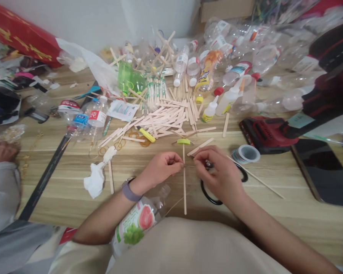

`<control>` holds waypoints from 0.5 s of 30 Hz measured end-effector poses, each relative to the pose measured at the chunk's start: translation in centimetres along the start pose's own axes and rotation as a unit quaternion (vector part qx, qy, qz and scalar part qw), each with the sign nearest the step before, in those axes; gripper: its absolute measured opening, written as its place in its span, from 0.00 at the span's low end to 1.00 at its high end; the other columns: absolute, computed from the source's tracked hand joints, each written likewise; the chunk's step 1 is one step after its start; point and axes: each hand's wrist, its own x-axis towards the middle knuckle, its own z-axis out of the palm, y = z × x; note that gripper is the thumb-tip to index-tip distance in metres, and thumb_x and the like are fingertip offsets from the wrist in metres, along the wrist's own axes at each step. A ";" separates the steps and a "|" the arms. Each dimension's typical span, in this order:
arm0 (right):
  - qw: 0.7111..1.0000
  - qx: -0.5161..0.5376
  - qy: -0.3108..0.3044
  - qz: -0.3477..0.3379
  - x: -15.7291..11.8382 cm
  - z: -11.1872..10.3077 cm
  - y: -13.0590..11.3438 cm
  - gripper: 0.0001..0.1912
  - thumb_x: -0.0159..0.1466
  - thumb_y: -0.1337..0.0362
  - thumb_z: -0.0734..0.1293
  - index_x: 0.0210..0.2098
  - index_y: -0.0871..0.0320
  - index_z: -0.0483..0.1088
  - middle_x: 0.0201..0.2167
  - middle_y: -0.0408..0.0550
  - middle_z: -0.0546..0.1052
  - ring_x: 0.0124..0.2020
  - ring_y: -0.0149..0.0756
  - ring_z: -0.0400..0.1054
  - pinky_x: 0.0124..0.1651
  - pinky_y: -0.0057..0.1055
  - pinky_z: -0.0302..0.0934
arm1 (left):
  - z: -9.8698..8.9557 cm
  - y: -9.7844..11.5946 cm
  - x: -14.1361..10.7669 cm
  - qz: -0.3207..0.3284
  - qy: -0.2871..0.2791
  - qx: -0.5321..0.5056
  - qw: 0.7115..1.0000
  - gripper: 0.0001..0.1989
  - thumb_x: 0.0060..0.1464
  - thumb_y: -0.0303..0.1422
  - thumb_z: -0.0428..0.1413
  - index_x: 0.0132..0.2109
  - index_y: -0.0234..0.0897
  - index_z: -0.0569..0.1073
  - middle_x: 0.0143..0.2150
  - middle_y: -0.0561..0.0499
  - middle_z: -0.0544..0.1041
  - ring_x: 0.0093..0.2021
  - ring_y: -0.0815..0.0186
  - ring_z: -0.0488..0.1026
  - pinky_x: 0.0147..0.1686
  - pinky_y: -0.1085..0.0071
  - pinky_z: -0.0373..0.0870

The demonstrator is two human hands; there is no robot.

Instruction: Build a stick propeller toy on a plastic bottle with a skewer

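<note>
A thin wooden stick point(185, 190) runs toward me from a yellow-green bottle cap point(183, 141), with flat craft sticks crossing behind the cap. My left hand point(167, 167) is closed in a pinch, its fingertips touching the side of the stick; whether they grip it or something finer is unclear. To the right of the stick, my right hand point(217, 171) is also pinched closed, and what lies between its fingertips is too small to make out. Black-handled scissors point(210, 196) are partly hidden under that hand. Just beyond it lies a loose craft stick point(200, 147).
A pile of craft sticks point(168, 120) and a yellow cutter point(146, 134) lie ahead. Plastic bottles point(237, 72) crowd the back. Rightward are a wire reel point(246, 154), a red-black power tool point(270, 133) and a phone point(326, 171). A labelled bottle point(137, 224) rests beneath my left forearm. Another person's hand point(1, 152) is leftmost.
</note>
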 end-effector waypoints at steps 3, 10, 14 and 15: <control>1.000 -0.009 -0.026 -0.013 0.1 -0.2 0.2 0.04 0.62 0.70 0.64 0.32 0.54 0.67 0.33 0.48 0.76 0.30 0.36 0.70 0.34 0.33 0.63 | 0.0 0.1 0.0 -0.003 0.003 -0.007 1.000 0.06 0.50 0.33 0.55 0.29 0.35 0.69 0.22 0.59 0.66 0.22 0.74 0.61 0.25 0.75 0.57; 0.993 -0.030 -0.106 -0.042 -0.3 0.4 0.2 0.06 0.66 0.69 0.62 0.32 0.55 0.67 0.26 0.43 0.73 0.26 0.33 0.66 0.33 0.32 0.58 | 0.0 0.0 -0.1 0.012 -0.008 0.001 1.000 0.06 0.52 0.34 0.54 0.31 0.35 0.70 0.25 0.59 0.66 0.23 0.74 0.61 0.25 0.75 0.56; 0.994 -0.037 -0.083 -0.057 -0.2 0.0 0.1 0.07 0.65 0.70 0.62 0.30 0.55 0.65 0.25 0.43 0.72 0.26 0.33 0.65 0.31 0.32 0.57 | -0.2 0.1 -0.3 0.044 -0.026 0.012 0.999 0.09 0.57 0.37 0.53 0.34 0.35 0.69 0.23 0.59 0.64 0.23 0.73 0.59 0.25 0.75 0.55; 0.994 -0.048 -0.072 -0.059 -0.2 -0.1 0.3 0.08 0.65 0.71 0.61 0.30 0.55 0.64 0.25 0.44 0.72 0.26 0.34 0.65 0.32 0.32 0.57 | -0.2 0.1 -0.3 0.054 -0.017 0.021 0.998 0.10 0.58 0.38 0.53 0.35 0.36 0.69 0.22 0.60 0.63 0.23 0.73 0.59 0.25 0.75 0.55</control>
